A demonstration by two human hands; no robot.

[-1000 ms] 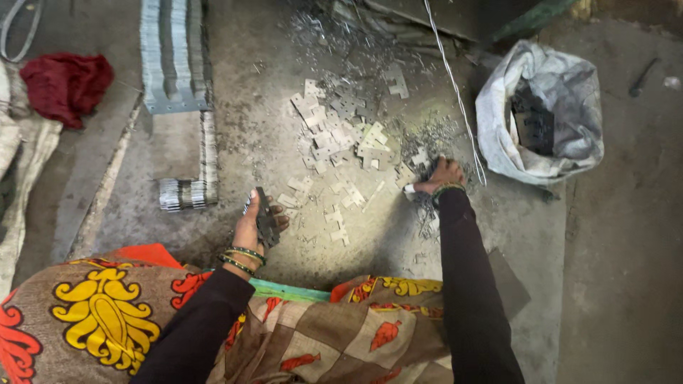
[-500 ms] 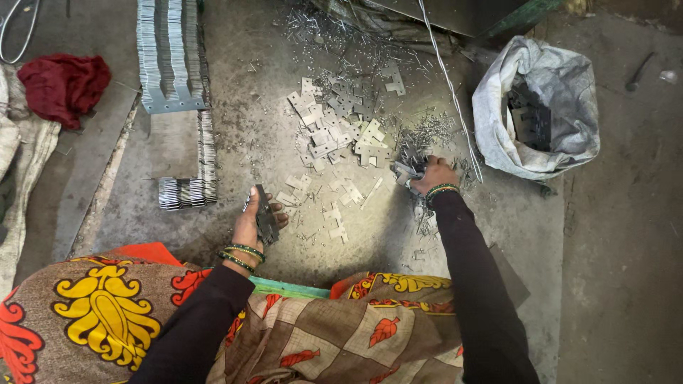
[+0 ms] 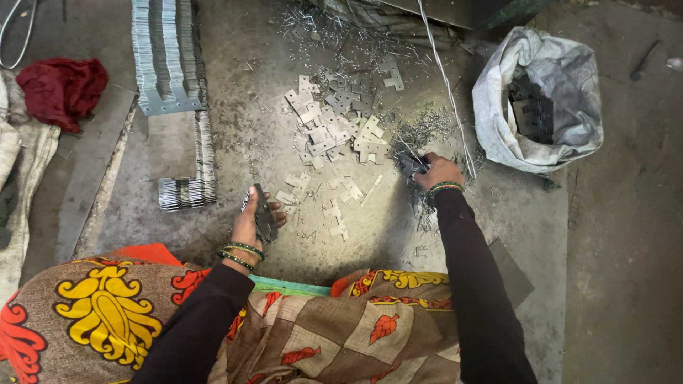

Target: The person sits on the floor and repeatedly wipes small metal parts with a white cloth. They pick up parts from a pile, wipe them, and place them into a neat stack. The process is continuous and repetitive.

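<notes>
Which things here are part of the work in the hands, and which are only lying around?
Part of the work:
- left hand, holding a small stack of metal plates
- right hand, on a heap of thin metal pins
- loose plates on the floor

Lying about:
- red cloth
- white sack holding dark parts
- long stacked rows of plates

Grey concrete floor [image 3: 626, 270]; dim light

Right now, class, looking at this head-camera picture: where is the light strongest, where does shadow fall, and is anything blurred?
Head view: light is brightest on the scattered metal plates and the grey sack; the floor darkens toward the right edge and top corners; the right hand is slightly soft over the wire bits, while the left hand holding a stack of plates stays fairly sharp.
</notes>
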